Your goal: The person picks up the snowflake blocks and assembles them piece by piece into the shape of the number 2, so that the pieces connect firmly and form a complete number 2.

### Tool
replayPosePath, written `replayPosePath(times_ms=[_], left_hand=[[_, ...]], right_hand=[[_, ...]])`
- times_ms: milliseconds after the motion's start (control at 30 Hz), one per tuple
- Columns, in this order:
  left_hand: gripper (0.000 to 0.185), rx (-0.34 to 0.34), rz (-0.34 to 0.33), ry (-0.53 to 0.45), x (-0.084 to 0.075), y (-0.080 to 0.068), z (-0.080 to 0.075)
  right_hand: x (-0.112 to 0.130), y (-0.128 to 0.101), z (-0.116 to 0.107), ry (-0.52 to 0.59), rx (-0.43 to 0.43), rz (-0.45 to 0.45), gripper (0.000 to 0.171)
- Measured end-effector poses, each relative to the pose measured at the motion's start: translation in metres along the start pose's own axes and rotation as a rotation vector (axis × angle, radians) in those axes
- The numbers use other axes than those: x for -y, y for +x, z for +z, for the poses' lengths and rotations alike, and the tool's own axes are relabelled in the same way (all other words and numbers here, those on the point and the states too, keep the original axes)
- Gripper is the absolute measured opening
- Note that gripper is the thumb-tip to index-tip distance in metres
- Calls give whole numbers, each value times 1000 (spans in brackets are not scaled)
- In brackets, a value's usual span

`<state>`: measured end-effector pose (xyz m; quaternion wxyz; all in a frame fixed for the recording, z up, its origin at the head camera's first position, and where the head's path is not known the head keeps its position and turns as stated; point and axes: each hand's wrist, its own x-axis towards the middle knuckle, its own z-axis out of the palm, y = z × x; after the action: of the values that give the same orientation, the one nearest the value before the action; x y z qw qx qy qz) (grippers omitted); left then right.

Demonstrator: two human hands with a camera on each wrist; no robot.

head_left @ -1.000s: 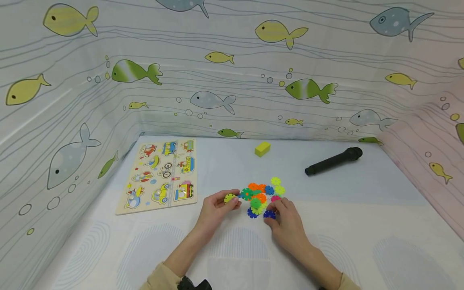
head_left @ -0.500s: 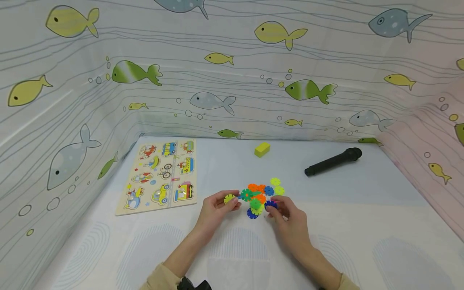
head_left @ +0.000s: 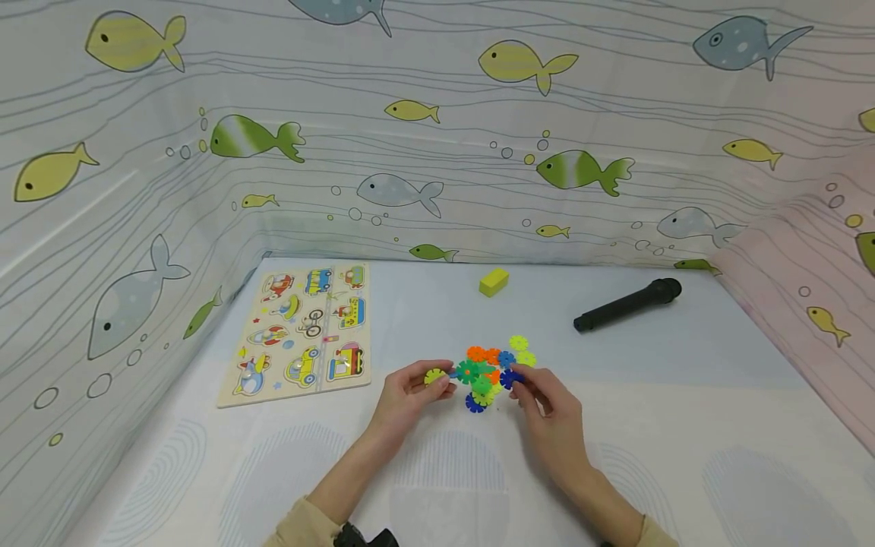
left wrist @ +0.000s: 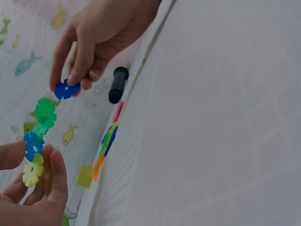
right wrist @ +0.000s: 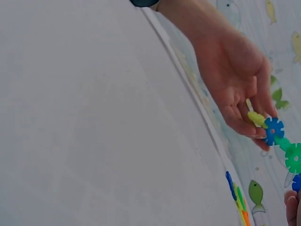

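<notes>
Together, our hands work over the white table [head_left: 683, 425]. Our left hand [head_left: 403, 395] pinches a short chain of snowflake discs [left wrist: 37, 141] by its yellow end disc, with a blue one and green ones joined on toward the right. Our right hand [head_left: 547, 410] pinches a dark blue disc [left wrist: 66, 88] between thumb and fingertips, held just off the chain's green end, close but not touching as the left wrist view shows it. Between and just beyond both hands lies a loose pile of coloured discs [head_left: 495, 361], flat on the table, with no box or tray around them. Beyond the left hand and off to its outer side rests a wooden vehicle puzzle board [head_left: 304, 330], its pieces seated in their recesses. Farther past the hands sit a yellow block [head_left: 494, 281] and, toward the right hand's side, a black microphone [head_left: 627, 304].
</notes>
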<state>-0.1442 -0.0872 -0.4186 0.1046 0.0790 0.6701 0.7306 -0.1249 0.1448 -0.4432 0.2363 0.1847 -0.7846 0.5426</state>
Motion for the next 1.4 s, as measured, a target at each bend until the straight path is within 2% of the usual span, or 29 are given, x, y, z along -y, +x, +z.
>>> replayPosePath(times_ms=[367,600,733,833,1000,1067,1267,1400], left_hand=[[39,22,15,-4,0,-1,-1],[40,33,15,15,1,-1,-1],[39,36,15,33,2,0,-1],[37,41,14,41,2,0,-1],[35,46,14,61,3,-1,-1],[34,50,16,78,3,-1,-1],[29,37,12,119,3,-1,-1],[26,23,-1,130,2,-1,0]], right_hand=[[6,-1,2,7,-36,60,24],[0,1,2,54,-26,-43,34],[0,1,1,98,-8,-73,34],[1,0,1,106,-5,-45,34],[3,-1,-1,80,-18,136,26],[2,-1,-2,95,-12,179,23],[-3,-1,-3,185,48,126,24],[-2,-1,-2,204,39,97,24]])
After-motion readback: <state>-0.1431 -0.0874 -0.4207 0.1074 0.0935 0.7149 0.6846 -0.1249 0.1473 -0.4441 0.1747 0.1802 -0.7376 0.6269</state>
